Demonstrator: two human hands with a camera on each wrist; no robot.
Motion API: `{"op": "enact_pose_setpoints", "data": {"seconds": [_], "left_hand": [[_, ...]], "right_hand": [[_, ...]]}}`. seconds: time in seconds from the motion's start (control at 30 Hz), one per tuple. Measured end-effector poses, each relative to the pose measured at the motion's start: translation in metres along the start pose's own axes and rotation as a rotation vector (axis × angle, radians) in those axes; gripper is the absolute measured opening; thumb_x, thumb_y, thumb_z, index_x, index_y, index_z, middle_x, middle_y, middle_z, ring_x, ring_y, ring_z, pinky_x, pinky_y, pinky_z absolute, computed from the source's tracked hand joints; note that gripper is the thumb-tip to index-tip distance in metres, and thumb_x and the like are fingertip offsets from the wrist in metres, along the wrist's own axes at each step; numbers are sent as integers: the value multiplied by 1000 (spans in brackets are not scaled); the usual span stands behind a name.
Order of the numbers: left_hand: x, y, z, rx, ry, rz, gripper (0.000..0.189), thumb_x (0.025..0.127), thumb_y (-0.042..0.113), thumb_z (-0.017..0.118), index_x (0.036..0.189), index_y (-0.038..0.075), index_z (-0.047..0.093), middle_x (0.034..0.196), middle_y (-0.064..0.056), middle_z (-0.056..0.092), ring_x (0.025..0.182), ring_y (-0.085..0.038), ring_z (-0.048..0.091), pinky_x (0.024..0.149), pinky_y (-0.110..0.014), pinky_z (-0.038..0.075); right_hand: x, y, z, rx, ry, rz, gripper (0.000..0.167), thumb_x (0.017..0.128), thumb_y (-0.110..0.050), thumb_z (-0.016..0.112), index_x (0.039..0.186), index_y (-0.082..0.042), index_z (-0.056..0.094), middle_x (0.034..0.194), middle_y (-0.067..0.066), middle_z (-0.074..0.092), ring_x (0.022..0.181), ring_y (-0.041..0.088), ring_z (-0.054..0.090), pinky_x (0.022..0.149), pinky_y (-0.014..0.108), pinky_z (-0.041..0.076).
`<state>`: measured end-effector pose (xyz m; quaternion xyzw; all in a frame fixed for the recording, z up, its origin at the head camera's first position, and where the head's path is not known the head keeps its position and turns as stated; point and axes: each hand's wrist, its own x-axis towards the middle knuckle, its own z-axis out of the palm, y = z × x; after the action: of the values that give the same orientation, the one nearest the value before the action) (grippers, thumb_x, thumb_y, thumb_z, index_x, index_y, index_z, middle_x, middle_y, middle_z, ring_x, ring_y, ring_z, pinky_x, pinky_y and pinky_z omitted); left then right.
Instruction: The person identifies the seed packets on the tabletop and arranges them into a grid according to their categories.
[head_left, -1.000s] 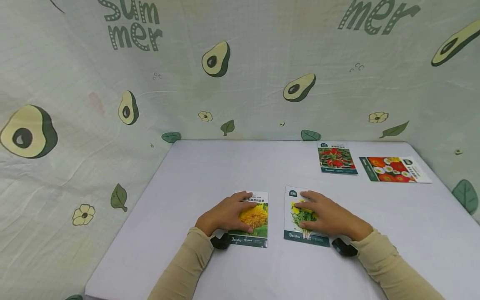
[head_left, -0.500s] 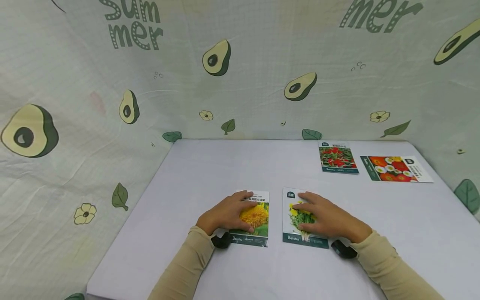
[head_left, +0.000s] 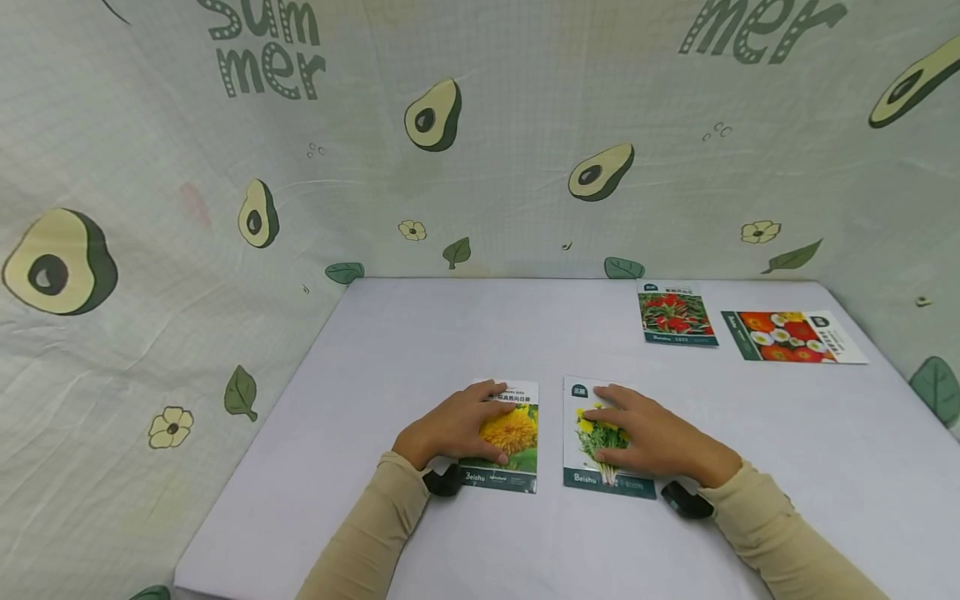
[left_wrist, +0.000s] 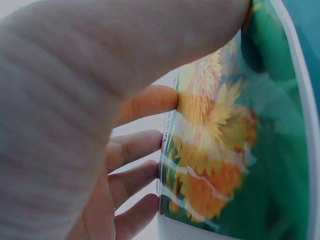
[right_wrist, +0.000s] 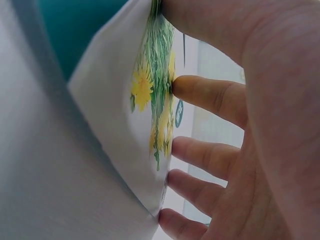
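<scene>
My left hand (head_left: 465,425) rests on a seed packet with a yellow sunflower picture (head_left: 513,433), its fingers spread over the packet's left part. In the left wrist view the fingertips touch the glossy front of that sunflower packet (left_wrist: 210,150). To the right, my right hand (head_left: 648,429) lies on a white seed packet with yellow flowers and green stems (head_left: 581,454). Seen from the right wrist, spread fingertips press on this white packet (right_wrist: 115,100), whose surface bends a little. Both packets lie flat and side by side, with a narrow gap between them. The palms hide their outer parts.
At the back right lie a seed packet with red flowers (head_left: 675,317) and, turned sideways, one with orange, red and white flowers (head_left: 791,337). They rest on a white table (head_left: 465,333). Behind it hangs a cloth printed with avocados (head_left: 525,100).
The right hand and the white packet under it have slid slightly left, narrowing the gap to the sunflower packet. The left hand stays on its packet, with no clear movement.
</scene>
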<state>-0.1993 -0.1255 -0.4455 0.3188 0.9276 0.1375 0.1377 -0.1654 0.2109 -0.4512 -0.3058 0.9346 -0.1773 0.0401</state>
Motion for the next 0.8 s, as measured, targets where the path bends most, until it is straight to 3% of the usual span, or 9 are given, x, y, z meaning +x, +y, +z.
{"op": "enact_pose_setpoints", "data": {"seconds": [0.8], "left_hand": [[1, 1, 2, -4, 5, -19, 85, 77, 61, 78, 150, 28, 50, 163, 2, 28, 149, -26, 25, 116, -49, 30]], "right_hand": [[2, -9, 6, 7, -3, -7, 64, 88, -57, 70, 139, -20, 62, 155, 13, 40, 142, 41, 34, 107, 60, 37]]}}
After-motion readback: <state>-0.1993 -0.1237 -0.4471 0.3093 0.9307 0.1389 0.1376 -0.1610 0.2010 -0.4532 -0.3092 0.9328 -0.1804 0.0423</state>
